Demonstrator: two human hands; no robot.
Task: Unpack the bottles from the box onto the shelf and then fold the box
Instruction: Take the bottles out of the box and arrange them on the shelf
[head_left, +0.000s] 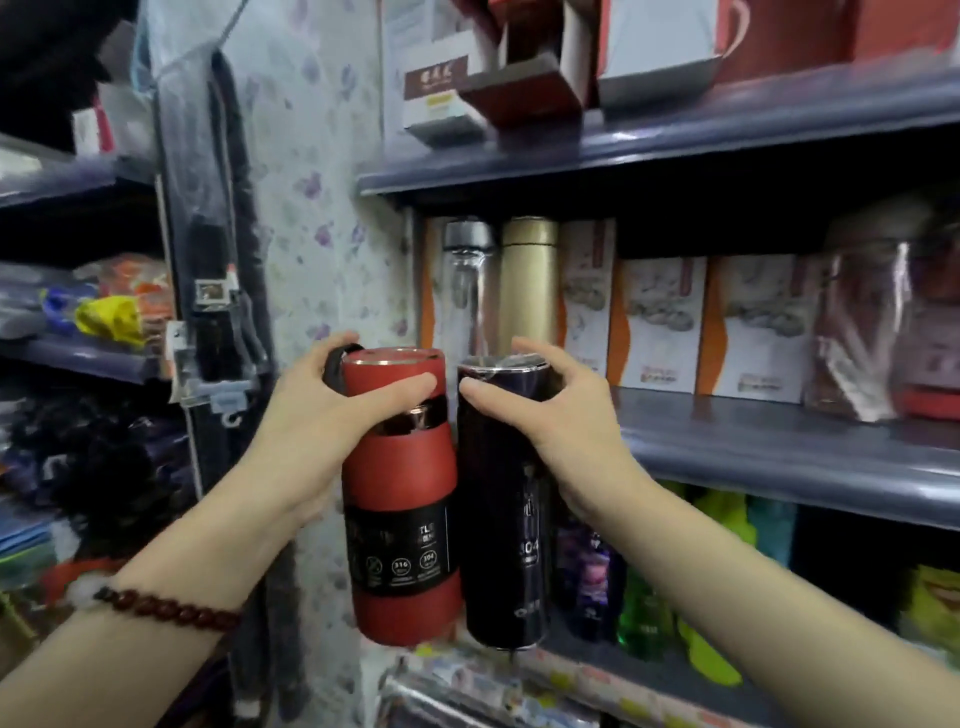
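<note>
The red bottle hides the left hand's fingers behind it. Print on the dark bottle is blurred; the upper-right boxes are cut off.

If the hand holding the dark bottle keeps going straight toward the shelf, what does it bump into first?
Probably the gold bottle standing at the back of the shelf, right behind the right hand and its dark bottle. Depth is hard to judge, so the clear bottle beside it is possible too.
</note>
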